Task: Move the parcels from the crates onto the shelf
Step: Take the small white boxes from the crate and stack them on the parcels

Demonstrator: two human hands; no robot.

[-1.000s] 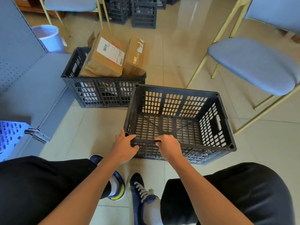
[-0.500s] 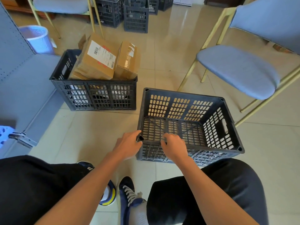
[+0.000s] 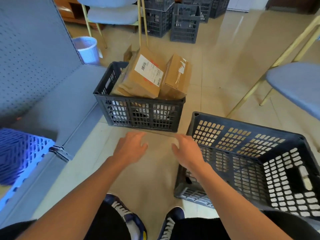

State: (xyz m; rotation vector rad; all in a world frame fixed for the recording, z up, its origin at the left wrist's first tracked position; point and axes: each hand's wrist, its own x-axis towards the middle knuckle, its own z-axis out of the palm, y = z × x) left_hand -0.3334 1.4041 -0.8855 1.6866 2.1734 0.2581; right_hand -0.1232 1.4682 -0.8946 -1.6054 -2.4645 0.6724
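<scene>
A dark crate (image 3: 143, 115) stands on the floor ahead, holding cardboard parcels: a large labelled box (image 3: 143, 77) leaning against a smaller taped box (image 3: 176, 75). A second dark crate (image 3: 251, 163) with nothing in it sits at the right. My left hand (image 3: 129, 146) and my right hand (image 3: 187, 149) hover with fingers spread over the floor between the two crates, holding nothing. The grey shelf (image 3: 57, 108) with a perforated back panel runs along the left.
A blue plastic basket (image 3: 19, 153) sits on the shelf at the near left. A white bin (image 3: 86, 49) stands beyond the shelf. Padded chairs stand at the right (image 3: 294, 89) and far back (image 3: 110, 16). Stacked dark crates (image 3: 183, 21) are at the back. My feet are below.
Both hands have let go of the right-hand crate's near rim and now reach forward, open, towards the parcel crate. That crate now sits further right in view.
</scene>
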